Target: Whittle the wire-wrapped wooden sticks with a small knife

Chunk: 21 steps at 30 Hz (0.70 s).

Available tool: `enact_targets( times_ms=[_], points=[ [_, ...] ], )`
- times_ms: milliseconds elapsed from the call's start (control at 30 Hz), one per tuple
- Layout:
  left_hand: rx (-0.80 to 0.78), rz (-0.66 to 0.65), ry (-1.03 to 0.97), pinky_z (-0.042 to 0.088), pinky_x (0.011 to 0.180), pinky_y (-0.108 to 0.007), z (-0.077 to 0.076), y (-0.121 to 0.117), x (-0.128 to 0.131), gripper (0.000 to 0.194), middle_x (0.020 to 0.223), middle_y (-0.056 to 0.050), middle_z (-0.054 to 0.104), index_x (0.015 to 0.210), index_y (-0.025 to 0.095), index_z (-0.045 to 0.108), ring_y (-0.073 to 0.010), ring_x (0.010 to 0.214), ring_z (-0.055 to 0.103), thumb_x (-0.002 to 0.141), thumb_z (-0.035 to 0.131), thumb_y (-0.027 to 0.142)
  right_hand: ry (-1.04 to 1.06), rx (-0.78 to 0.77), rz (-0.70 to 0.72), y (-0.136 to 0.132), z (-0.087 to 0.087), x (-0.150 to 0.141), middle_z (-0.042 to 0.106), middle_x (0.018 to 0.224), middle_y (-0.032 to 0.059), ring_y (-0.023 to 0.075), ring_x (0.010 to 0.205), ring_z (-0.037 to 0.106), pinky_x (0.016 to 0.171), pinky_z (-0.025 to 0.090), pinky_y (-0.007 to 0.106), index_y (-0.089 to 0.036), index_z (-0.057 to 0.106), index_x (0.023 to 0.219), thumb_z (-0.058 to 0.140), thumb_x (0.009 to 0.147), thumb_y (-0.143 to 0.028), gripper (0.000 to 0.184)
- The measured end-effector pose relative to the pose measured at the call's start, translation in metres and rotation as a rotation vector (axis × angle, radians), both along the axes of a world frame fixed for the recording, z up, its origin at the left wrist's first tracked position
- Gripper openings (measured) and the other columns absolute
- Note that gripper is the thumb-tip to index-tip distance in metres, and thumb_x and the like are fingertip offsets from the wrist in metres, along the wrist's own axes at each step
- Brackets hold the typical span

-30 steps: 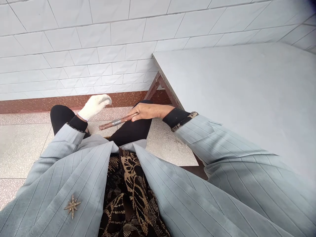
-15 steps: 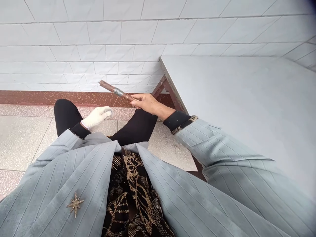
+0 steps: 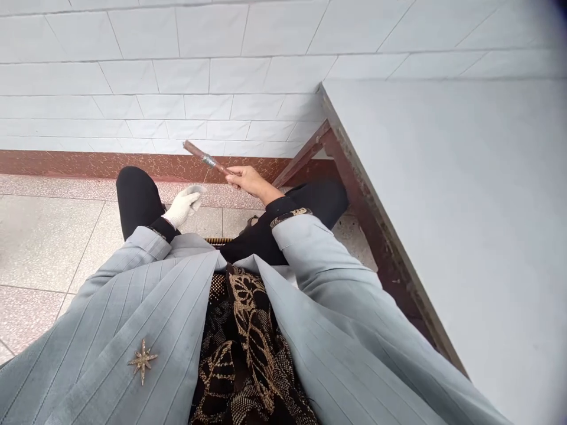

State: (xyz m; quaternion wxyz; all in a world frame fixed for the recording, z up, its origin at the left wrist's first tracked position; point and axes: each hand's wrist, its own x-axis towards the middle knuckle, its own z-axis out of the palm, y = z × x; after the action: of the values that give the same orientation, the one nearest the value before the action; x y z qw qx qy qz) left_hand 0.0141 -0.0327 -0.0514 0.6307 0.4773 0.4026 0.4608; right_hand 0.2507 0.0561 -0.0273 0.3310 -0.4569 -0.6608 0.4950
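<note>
My right hand, bare, grips the end of a brown wooden rod and holds it raised above my knees. Around the rod's middle sits a band of wound silvery thread. A fine thread runs down from that band to my left hand, which wears a white cotton glove. The gloved fingers are pinched on the thread, and the exact grip is hidden inside the glove.
My knees in black trousers lie below the hands, above a terrazzo floor. Behind are a white tiled wall and reddish-brown skirting. A grey-topped table with a wooden frame fills the right.
The rod has risen from lap height and tilted, its free end now up and to the left. My right arm has drawn inward, and the view has turned, shifting the table rightward.
</note>
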Motion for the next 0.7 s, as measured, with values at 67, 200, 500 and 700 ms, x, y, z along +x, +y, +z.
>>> enact_targets(
  times_ms=[67, 200, 500, 700],
  points=[
    [0.037, 0.014, 0.022, 0.013, 0.04, -0.021, -0.003, 0.001, 0.002, 0.022, 0.048, 0.009, 0.039, 0.107, 0.014, 0.063, -0.0069, 0.039, 0.024, 0.088, 0.056, 0.025, -0.009, 0.005, -0.01, -0.002, -0.002, 0.006, 0.055, 0.061, -0.0043, 0.0085, 0.05, 0.045, 0.049, 0.035, 0.022, -0.012, 0.074, 0.102, 0.068, 0.087, -0.014, 0.016],
    [0.057, 0.037, 0.05, 0.017, 0.042, -0.021, -0.004, 0.0, 0.004, 0.016, 0.049, 0.008, 0.04, 0.098, 0.014, 0.064, -0.0063, 0.04, 0.028, 0.088, 0.06, 0.027, 0.008, -0.017, -0.018, -0.01, 0.001, 0.009, 0.054, 0.06, -0.004, 0.0081, 0.05, 0.045, 0.049, 0.036, 0.021, -0.013, 0.072, 0.098, 0.065, 0.09, -0.015, 0.01],
    [0.099, 0.005, 0.092, 0.026, 0.044, -0.02, -0.01, 0.0, -0.006, 0.028, 0.057, 0.005, 0.049, 0.1, 0.014, 0.068, -0.0054, 0.045, 0.038, 0.09, 0.068, 0.04, 0.026, -0.028, -0.019, -0.017, -0.008, -0.006, 0.052, 0.059, -0.0049, 0.0076, 0.05, 0.043, 0.048, 0.034, 0.021, -0.013, 0.07, 0.095, 0.063, 0.092, -0.017, 0.009],
    [0.006, -0.012, 0.09, 0.023, 0.042, -0.02, -0.005, -0.001, -0.005, 0.023, 0.07, 0.001, 0.061, 0.099, 0.013, 0.068, -0.0033, 0.044, 0.039, 0.084, 0.067, 0.031, 0.004, 0.002, 0.034, -0.017, -0.017, -0.009, 0.053, 0.06, -0.0045, 0.0085, 0.05, 0.044, 0.051, 0.035, 0.022, -0.014, 0.071, 0.097, 0.065, 0.088, -0.021, 0.012]
  ],
)
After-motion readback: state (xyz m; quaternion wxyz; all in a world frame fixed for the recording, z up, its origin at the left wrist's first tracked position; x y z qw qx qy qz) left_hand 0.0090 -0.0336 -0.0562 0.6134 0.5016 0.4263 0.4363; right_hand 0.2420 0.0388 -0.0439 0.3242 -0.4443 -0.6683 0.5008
